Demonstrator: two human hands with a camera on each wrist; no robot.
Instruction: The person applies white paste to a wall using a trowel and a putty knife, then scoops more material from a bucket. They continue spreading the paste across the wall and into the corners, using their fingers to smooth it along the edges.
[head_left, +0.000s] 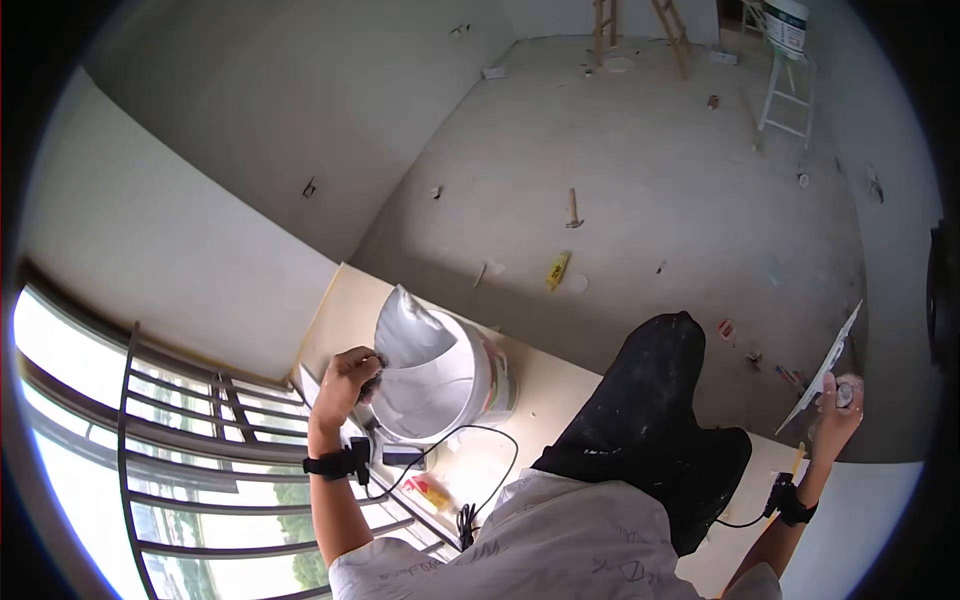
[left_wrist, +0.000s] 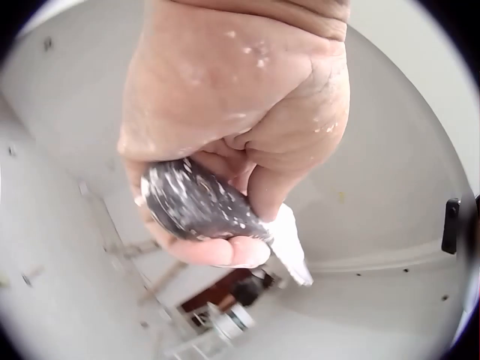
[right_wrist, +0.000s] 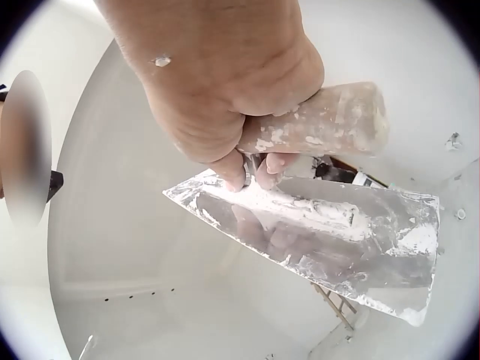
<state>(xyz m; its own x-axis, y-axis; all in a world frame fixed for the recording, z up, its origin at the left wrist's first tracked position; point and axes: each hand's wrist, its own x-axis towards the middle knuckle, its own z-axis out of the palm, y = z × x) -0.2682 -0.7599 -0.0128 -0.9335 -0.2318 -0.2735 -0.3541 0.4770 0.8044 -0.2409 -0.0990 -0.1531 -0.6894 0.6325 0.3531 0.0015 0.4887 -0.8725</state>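
Note:
My left hand (head_left: 345, 385) grips a dark handle (left_wrist: 199, 202) speckled with white, fingers curled round it. A wide grey blade (head_left: 405, 335) with white paste on its edge stands by that hand, over the near side of a white bucket (head_left: 480, 385); whether it touches the rim I cannot tell. Out to the right, my right hand (head_left: 838, 415) holds a trowel by its pale, paste-spotted handle (right_wrist: 322, 120). The trowel's flat metal plate (right_wrist: 322, 240) is smeared with white, mostly along its middle and edges, and tilts upward in the head view.
The bucket stands on a pale board (head_left: 550, 405) beside a barred window (head_left: 220, 480). A cable and a yellow-red packet (head_left: 428, 493) lie near it. On the floor below are a hammer (head_left: 573, 208) and a yellow tube (head_left: 558, 270); a white stepladder (head_left: 788, 100) stands at the far right.

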